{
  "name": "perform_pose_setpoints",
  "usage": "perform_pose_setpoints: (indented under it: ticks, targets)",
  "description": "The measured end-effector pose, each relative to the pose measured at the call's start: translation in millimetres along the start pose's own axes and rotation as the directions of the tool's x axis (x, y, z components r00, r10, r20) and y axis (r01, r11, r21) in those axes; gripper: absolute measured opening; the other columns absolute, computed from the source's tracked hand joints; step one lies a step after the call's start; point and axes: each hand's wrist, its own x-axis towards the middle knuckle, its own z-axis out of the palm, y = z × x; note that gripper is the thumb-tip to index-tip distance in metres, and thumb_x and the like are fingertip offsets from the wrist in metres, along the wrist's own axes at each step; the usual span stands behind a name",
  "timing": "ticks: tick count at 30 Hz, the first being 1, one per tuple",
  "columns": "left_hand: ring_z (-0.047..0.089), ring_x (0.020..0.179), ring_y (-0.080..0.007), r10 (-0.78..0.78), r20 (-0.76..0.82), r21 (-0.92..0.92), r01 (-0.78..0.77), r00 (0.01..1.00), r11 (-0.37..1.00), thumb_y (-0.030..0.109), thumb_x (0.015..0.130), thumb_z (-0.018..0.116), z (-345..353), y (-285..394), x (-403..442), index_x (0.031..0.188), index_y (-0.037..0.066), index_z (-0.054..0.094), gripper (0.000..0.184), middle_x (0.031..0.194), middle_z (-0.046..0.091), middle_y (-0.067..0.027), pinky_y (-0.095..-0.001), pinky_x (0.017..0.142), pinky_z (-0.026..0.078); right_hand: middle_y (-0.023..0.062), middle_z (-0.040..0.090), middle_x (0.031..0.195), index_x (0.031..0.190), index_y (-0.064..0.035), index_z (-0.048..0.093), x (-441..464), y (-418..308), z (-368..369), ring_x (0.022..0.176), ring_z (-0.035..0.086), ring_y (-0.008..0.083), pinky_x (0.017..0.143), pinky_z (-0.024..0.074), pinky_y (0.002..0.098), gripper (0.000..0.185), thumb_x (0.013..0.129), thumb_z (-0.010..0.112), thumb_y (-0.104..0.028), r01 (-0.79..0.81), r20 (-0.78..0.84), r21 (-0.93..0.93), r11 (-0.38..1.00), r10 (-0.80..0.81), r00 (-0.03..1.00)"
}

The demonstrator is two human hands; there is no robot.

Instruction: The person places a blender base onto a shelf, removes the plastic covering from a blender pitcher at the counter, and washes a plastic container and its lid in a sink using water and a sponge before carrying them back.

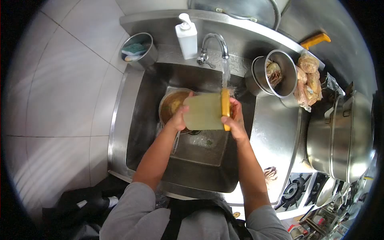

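Observation:
A translucent pale yellow-green container (203, 112) with a yellow rim (226, 110) lies sideways over the sink (200, 154). My left hand (179, 119) grips its left end. Fingers of my right hand (236, 120) are wrapped round the yellow rim at the other end. Water runs from the curved faucet (216, 37) onto the rim and splashes there. Below and left of the container, partly covered by it, a round pan (165, 106) with brownish liquid sits in the sink, its handle (176, 143) pointing toward me.
A white pump bottle (187, 40) and a metal cup with sponges (150, 56) stand behind the sink. On the right are metal bowls (289, 66), bagged food (310, 82), a yellow-handled tool (316, 40), large pots (338, 136) and a stove burner (293, 190).

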Motion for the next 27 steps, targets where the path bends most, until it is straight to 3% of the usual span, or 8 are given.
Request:
perform_pose_setpoints:
  ticks: [2,6,13,18,22,24,25,27]
  targets:
    - [0.040,0.131,-0.0250,-0.077,0.007,-0.165,0.077,0.997,0.983,0.046,0.078,0.061,-22.6,-12.2,0.0,0.152,0.019,0.018,0.090,0.147,0.037,-0.0079,-0.0442,0.108,0.034,0.0098,0.046,0.125,0.131,-0.0043,0.037,-2.9,-6.0,3.5,0.119,0.042,0.0226,0.103,0.0345,0.0367,0.084,0.060,0.079,-0.019,0.149,0.048,-0.223,0.963,-0.142,0.989]
    - [0.043,0.128,-0.0250,-0.139,-0.021,-0.464,0.114,0.990,0.879,0.047,0.080,0.058,-30.0,-15.0,-1.3,0.145,0.016,0.035,0.076,0.141,0.044,-0.0075,-0.0449,0.106,0.036,0.0104,0.045,0.129,0.131,-0.0045,0.038,-2.4,-17.4,-24.9,0.120,0.041,0.0222,0.104,0.0330,0.0366,0.079,0.067,0.078,-0.028,0.209,-0.006,-0.040,0.977,-0.209,0.978]
    - [0.044,0.126,-0.0250,-0.127,-0.089,-0.099,0.118,0.988,0.988,0.050,0.081,0.057,22.8,-17.1,38.4,0.139,0.014,0.042,0.070,0.137,0.048,-0.0066,-0.0449,0.104,0.037,0.0141,0.051,0.127,0.132,0.0021,0.042,-8.7,13.0,-16.9,0.115,0.051,0.0216,0.100,0.0390,0.0348,0.065,0.088,0.067,-0.039,-0.007,-0.171,-0.039,0.999,0.000,0.985]
    - [0.045,0.126,-0.0271,-0.201,-0.279,-0.065,0.190,0.939,0.980,0.053,0.083,0.051,18.1,-19.8,52.1,0.141,0.016,0.041,0.069,0.139,0.047,-0.0102,-0.0441,0.102,0.039,0.0112,0.057,0.118,0.127,0.0030,0.048,-11.1,2.8,-3.6,0.108,0.053,0.0158,0.095,0.0404,0.0301,0.053,0.095,0.057,-0.038,0.040,-0.203,-0.536,0.843,-0.175,0.963]
    - [0.041,0.131,-0.0261,-0.258,-0.429,-0.046,0.265,0.866,0.963,0.047,0.081,0.061,17.0,-23.5,45.9,0.142,0.014,0.039,0.073,0.146,0.038,-0.0111,-0.0429,0.105,0.035,0.0085,0.066,0.079,0.101,-0.0005,0.065,38.6,5.3,-8.1,0.072,0.061,0.0180,0.067,0.0473,0.0317,0.029,0.096,0.054,-0.026,0.120,-0.199,-0.615,0.779,-0.301,0.933]
    - [0.038,0.134,-0.0279,0.572,-0.180,0.831,-0.187,0.800,0.524,0.038,0.077,0.071,20.1,-22.9,45.9,0.144,0.013,0.037,0.079,0.150,0.033,-0.0132,-0.0540,0.106,0.029,0.0126,0.066,0.083,0.101,-0.0015,0.065,45.8,-0.1,-4.3,0.076,0.063,0.0231,0.070,0.0480,0.0343,0.025,0.095,0.055,-0.024,0.158,-0.085,-0.693,0.704,-0.297,0.951]
    - [0.038,0.134,-0.0279,0.577,-0.185,0.833,-0.184,0.796,0.521,0.038,0.077,0.071,19.3,-21.0,47.3,0.144,0.013,0.037,0.079,0.150,0.033,-0.0132,-0.0540,0.106,0.029,0.0167,0.066,0.087,0.102,-0.0024,0.065,48.2,-1.7,-2.3,0.079,0.065,0.0283,0.073,0.0487,0.0370,0.022,0.094,0.056,-0.021,0.198,0.025,-0.762,0.616,-0.277,0.960]
    - [0.050,0.122,-0.0280,0.599,0.310,0.940,-0.331,0.738,-0.079,0.028,0.073,0.078,66.6,23.8,36.3,0.129,0.008,0.051,0.065,0.131,0.054,-0.0132,-0.0412,0.114,0.024,0.0162,0.065,0.086,0.100,-0.0031,0.065,51.4,-4.2,4.7,0.078,0.064,0.0267,0.072,0.0481,0.0356,0.020,0.093,0.057,-0.020,0.169,0.060,-0.744,0.646,-0.187,0.980]
